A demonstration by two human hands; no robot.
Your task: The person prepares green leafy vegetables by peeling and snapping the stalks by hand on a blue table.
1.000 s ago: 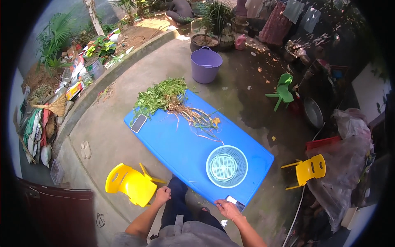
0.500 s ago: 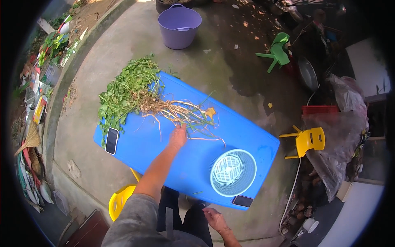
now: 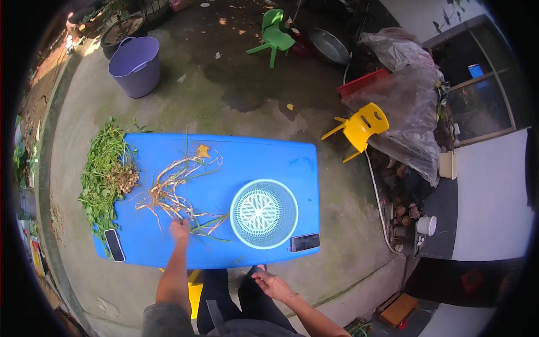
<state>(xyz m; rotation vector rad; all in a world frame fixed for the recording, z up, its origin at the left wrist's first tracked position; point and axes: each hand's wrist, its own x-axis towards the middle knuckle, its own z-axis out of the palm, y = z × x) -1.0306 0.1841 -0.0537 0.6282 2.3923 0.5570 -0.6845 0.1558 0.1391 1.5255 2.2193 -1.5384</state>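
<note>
Outdoors, blue table (image 3: 269, 154) on concrete yard (image 3: 236, 84)

The left hand (image 3: 179, 229) hides its fingertips among the roots (image 3: 168, 196).

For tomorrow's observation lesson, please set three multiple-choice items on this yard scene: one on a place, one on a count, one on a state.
1. Where does the round pale-blue plastic strainer basket stand?
A. on the blue plastic table
B. on the concrete floor
C. on a chair

2. How many dark flat phones lie on the table?
A. one
B. two
C. four

3. What is the left hand doing?
A. resting in the lap
B. lifting the bucket
C. touching the pale stringy roots with green stems

Answers: 1 A, the table's blue shows all round it; 2 B, one at each near corner; 3 C, its fingers lie on the stems.
</note>
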